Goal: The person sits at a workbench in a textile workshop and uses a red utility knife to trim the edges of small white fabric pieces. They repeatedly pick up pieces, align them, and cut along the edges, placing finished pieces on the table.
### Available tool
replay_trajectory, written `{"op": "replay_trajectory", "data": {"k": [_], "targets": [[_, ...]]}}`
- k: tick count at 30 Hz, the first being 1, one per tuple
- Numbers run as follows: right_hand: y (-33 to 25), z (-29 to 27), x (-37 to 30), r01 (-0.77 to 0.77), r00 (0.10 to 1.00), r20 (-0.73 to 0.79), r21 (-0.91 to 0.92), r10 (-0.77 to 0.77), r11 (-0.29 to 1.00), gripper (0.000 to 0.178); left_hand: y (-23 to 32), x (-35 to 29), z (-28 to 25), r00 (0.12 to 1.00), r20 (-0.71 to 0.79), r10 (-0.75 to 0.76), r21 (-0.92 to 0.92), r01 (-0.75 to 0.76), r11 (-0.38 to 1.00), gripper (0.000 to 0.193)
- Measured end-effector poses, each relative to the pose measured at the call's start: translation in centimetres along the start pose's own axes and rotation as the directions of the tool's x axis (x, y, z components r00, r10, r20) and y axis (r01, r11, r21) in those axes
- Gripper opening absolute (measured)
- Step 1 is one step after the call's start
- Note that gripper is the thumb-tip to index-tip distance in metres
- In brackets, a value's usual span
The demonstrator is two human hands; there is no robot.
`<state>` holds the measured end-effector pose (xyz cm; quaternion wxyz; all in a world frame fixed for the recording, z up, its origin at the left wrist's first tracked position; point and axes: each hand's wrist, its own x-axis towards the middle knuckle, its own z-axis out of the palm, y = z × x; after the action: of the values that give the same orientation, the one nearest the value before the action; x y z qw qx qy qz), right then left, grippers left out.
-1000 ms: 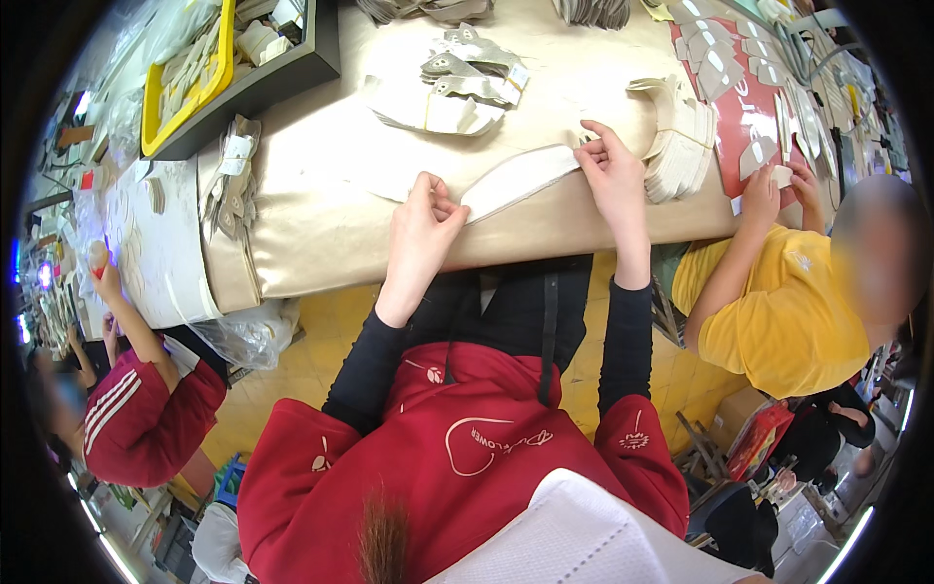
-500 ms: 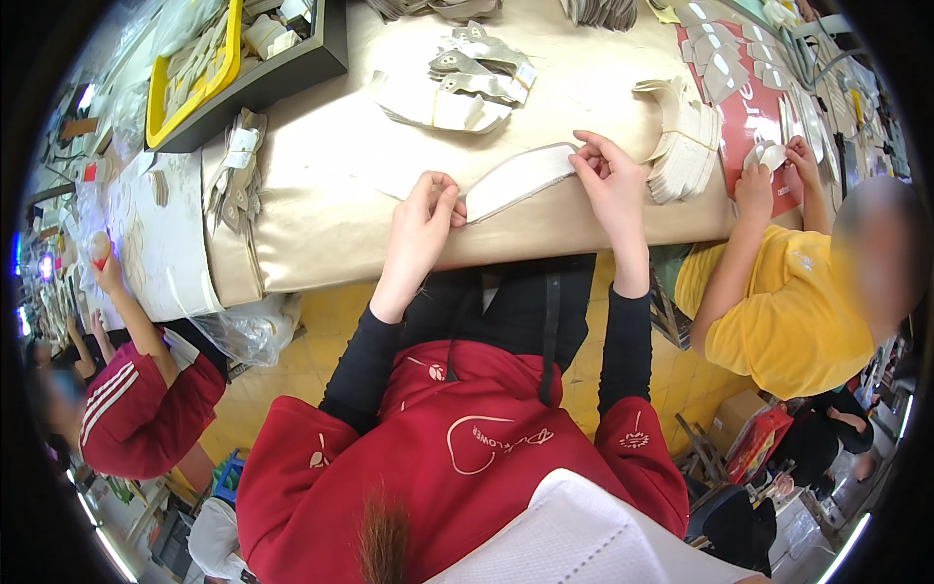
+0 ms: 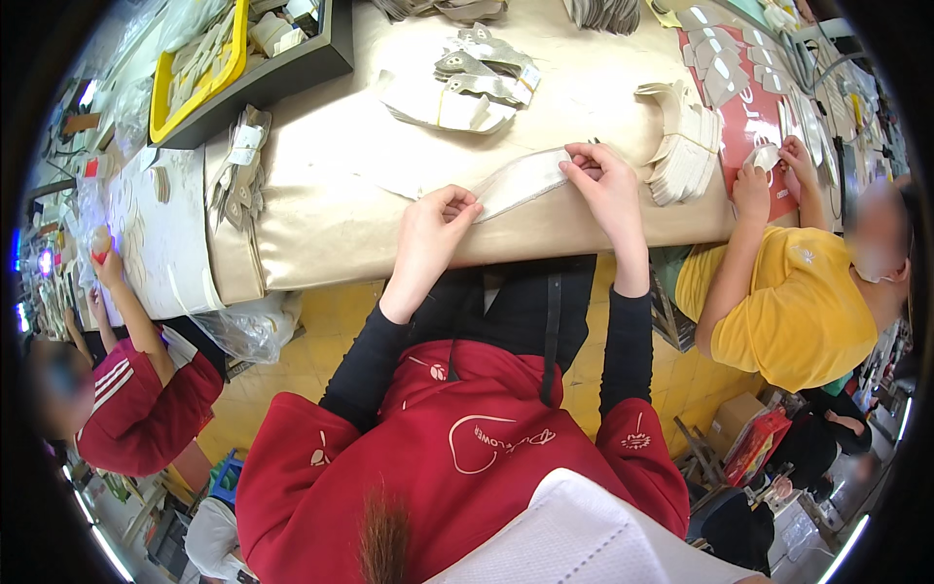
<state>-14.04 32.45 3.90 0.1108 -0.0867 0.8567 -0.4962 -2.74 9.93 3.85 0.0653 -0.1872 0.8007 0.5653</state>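
A long, curved white piece (image 3: pixel 522 185) of thin sheet material with a greyish edge is stretched between my two hands, just above the table's near part. My left hand (image 3: pixel 435 232) pinches its left end between thumb and fingers. At the other end, my right hand (image 3: pixel 605 183) grips the upper right tip in the same way. Another pale, thin piece (image 3: pixel 387 184) lies flat on the table to the left of my left hand. Beyond my hands rests a bundle of grey and white cut pieces (image 3: pixel 457 102) tied with a band.
The table (image 3: pixel 311 219) has a shiny beige cover. A banded stack of cream pieces (image 3: pixel 685 146) is at right, another bundle (image 3: pixel 239 170) at left. A yellow tray (image 3: pixel 161 107) sits in a dark box (image 3: pixel 336 49) far left. A yellow-shirted person (image 3: pixel 788 302) works at right.
The white piece has tilted, and its face looks greyer and narrower. My left hand has turned and shifted slightly right; my right hand has dropped a little.
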Motion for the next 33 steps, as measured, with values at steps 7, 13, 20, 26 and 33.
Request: {"op": "replay_trajectory", "data": {"k": [7,13,20,26,33], "targets": [[0.9,0.2,0.4,0.031,0.999,-0.039,-0.005,-0.031,1.0,0.014,0.6,-0.9,-0.3,0.998,0.058,-0.002,-0.064,0.005,0.998,0.015],[-0.3,0.2,-0.2,0.109,0.991,-0.063,-0.107,-0.116,0.988,0.021,1.3,-1.2,0.1,0.984,0.089,0.152,0.036,-0.156,0.987,0.013],[-3.7,1.3,-4.7,0.437,0.899,0.092,-0.27,-0.429,0.858,0.053,1.7,-0.2,2.2,0.978,0.197,0.072,-0.574,0.055,0.817,0.016],[-1.4,3.7,-4.6,0.146,0.954,-0.271,0.041,-0.129,0.988,0.009,1.0,0.8,3.7,0.923,0.02,0.385,-0.04,-0.384,0.923,0.018],[0.5,-0.1,-2.5,0.031,0.903,-0.404,0.405,0.149,0.914,0.016,0.5,0.5,4.0,0.82,0.091,0.565,0.276,-0.566,0.777,0.025]]}}
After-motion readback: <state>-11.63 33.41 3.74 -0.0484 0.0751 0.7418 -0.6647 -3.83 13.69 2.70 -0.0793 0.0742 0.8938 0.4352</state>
